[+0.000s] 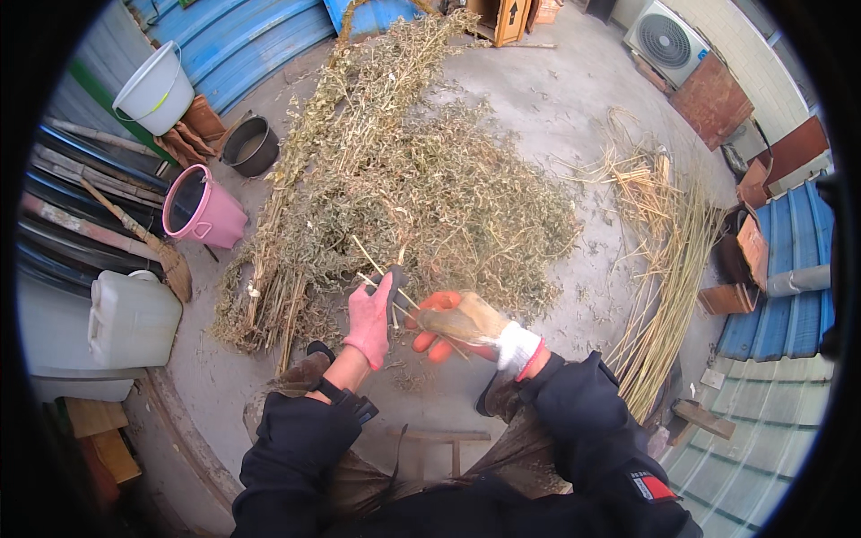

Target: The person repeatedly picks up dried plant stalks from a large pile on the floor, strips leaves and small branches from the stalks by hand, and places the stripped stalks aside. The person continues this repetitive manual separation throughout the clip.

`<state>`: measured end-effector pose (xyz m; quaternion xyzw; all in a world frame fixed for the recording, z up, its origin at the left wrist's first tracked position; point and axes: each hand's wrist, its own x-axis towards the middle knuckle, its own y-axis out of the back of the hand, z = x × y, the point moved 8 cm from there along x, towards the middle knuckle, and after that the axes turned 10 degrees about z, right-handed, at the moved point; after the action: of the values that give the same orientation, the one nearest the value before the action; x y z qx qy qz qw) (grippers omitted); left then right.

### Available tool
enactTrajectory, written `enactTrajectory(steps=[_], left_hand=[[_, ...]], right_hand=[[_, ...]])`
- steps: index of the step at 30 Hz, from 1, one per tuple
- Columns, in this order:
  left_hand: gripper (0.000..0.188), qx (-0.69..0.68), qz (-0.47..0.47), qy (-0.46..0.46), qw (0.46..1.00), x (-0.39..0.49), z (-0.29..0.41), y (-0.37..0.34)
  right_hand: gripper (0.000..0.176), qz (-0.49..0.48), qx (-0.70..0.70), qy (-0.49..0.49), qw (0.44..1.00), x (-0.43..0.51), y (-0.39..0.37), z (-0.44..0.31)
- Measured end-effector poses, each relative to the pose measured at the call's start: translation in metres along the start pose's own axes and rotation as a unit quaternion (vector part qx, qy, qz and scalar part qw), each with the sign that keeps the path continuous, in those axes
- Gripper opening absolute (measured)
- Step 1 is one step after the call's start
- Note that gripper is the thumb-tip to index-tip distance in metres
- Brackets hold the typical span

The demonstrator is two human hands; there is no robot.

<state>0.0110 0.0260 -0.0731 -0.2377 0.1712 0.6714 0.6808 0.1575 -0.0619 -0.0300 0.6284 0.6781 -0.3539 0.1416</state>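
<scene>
My left hand (371, 316), in a pink glove with dark fingers, grips a few thin, pale dry stalks (366, 252). The stalks slant down to the right. Beside it, my right hand (464, 326) wears a white and tan glove with orange-red on the palm side. Its fingers are curled and a little blurred around the lower stalk ends, and I cannot tell if they press on them. Just beyond both hands spreads a large heap of dried leafy plants (430, 181). Bundled stems (269, 289) lie along the heap's left side.
Bare long stalks (672, 289) lie on the concrete floor to the right. On the left are a pink bucket (225, 214), a black pot (259, 151), a white bucket (156, 94), a broom (175, 269) and a plastic jerrycan (138, 319). An air-conditioner unit (662, 40) stands far right.
</scene>
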Motion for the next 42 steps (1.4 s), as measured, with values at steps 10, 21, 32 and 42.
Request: enactTrajectory(steps=[10, 21, 32, 42], left_hand=[[0.041, 0.067, 0.003, -0.107, 0.992, 0.008, 0.002, 0.003], [0.042, -0.047, -0.08, -0.012, 0.996, -0.02, -0.001, -0.023], [0.037, -0.091, -0.126, 0.061, 0.986, -0.024, -0.008, -0.022], [0.04, -0.084, -0.088, 0.128, 0.984, -0.011, -0.032, -0.008]], right_hand=[[0.062, -0.067, 0.104, 0.039, 0.992, -0.002, -0.003, -0.016], [0.05, 0.073, 0.038, 0.073, 0.994, 0.006, -0.013, -0.005], [0.036, 0.065, -0.035, 0.034, 0.997, 0.007, -0.002, -0.005], [0.036, 0.054, 0.002, 0.037, 0.998, -0.025, 0.146, -0.021]])
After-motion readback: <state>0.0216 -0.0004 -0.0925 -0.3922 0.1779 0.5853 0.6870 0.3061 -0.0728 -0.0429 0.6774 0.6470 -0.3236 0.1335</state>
